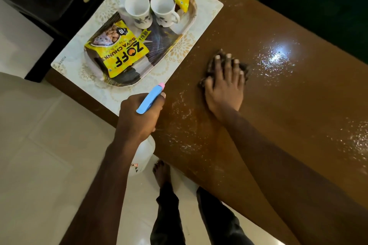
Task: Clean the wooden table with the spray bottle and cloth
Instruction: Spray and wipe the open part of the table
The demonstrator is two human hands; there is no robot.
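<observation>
- The right hand (225,87) lies flat on a dark cloth (245,68). Its fingers (229,65) are straight and spread, pressing the cloth onto the brown wooden counter (308,109).
- The cloth shows past the fingertips toward 12 and 2 o'clock.
- The left hand (139,119) is at about 8 o'clock from the right hand and grips the spray bottle (150,99). Its fingers are curled round the neck under the blue head, and the pink nozzle tip points toward 1 o'clock.
- The bottle's pale body hangs below the hand, past the counter's near edge and over the tiled floor (39,165).
- Wet droplets (276,57) glisten on the counter at 2 o'clock from the cloth. There is more wet between the two hands and at 4 o'clock near the picture's edge.
- At 10 o'clock from the cloth a pale placemat (207,6) carries a tray (159,49). On the tray stand two white mugs (137,9) and two yellow snack packets (119,49).
</observation>
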